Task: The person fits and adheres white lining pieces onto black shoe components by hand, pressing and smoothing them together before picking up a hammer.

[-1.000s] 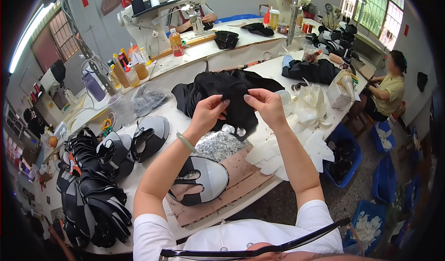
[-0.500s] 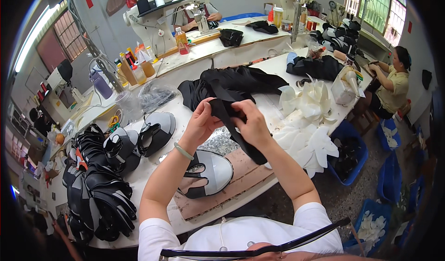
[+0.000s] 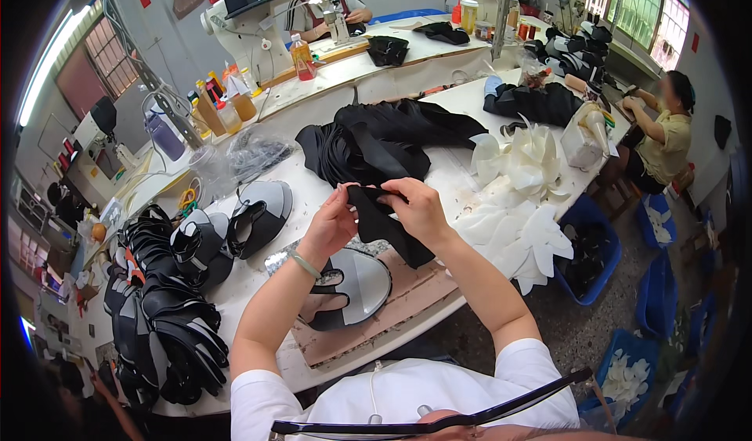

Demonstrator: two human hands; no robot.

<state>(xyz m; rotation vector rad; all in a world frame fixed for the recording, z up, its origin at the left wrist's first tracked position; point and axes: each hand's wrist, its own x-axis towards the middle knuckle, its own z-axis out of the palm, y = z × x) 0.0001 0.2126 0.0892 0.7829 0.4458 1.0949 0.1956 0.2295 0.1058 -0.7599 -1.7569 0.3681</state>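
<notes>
Between my two hands hangs a black fabric piece, its long end sloping down to the right. My left hand, below a pale green bangle, pinches its left upper edge. My right hand grips the upper edge a short way along, fingers bent over the cloth. Under them a grey and black shoe upper lies flat on a pinkish board. Just beyond my hands is a heap of black fabric pieces. To the right of my right hand spread white petal-shaped pieces.
Stacked black shoe uppers fill the table's left side, with two grey-toed uppers beside them. Bottles and a sewing machine stand behind. Blue bins sit on the floor at right, near a seated person.
The black piece has been turned from a narrow folded strip to a broader, flatter face. Both hands have shifted slightly lower, still holding it.
</notes>
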